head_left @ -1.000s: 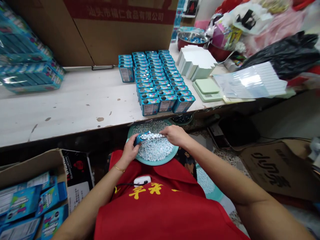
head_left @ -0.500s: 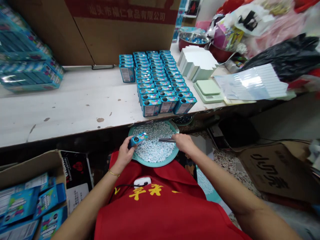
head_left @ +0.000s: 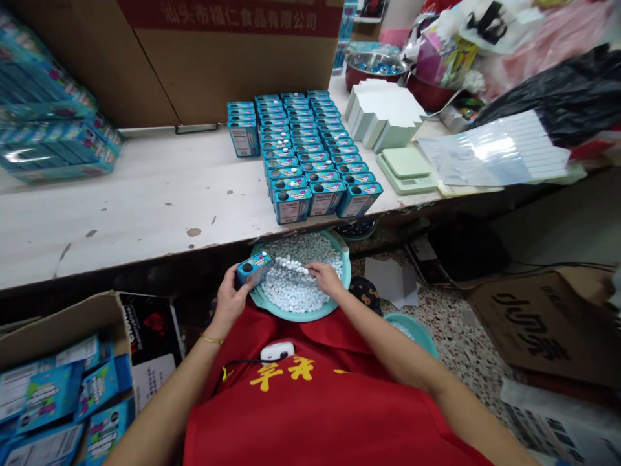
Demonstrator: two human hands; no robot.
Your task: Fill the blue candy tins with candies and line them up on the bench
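My left hand (head_left: pixel 231 299) is closed around a small blue candy box (head_left: pixel 254 265) with a dark round opening on top. It tilts the box over the left rim of a turquoise basin (head_left: pixel 346 272). Small white candies (head_left: pixel 297 299) fill the basin. With fingers pinched, my right hand (head_left: pixel 326 279) grips the end of a narrow scoop (head_left: pixel 291 264). A row of white candies lies along the scoop, its tip pointing left near the box. Most of the scoop's surface is hidden under the candies.
Rows of blue boxes (head_left: pixel 310 155) stand on the white table (head_left: pixel 145 207), beside a green scale (head_left: pixel 406 169) and stacked white card (head_left: pixel 383 113). At lower left, a carton (head_left: pixel 58 317) holds flat blue packs. Another turquoise basin (head_left: pixel 427 336) sits on the floor at right.
My right hand has moved left and the scoop, bare and dark before, now carries white candies. My left hand and the box have shifted slightly left.
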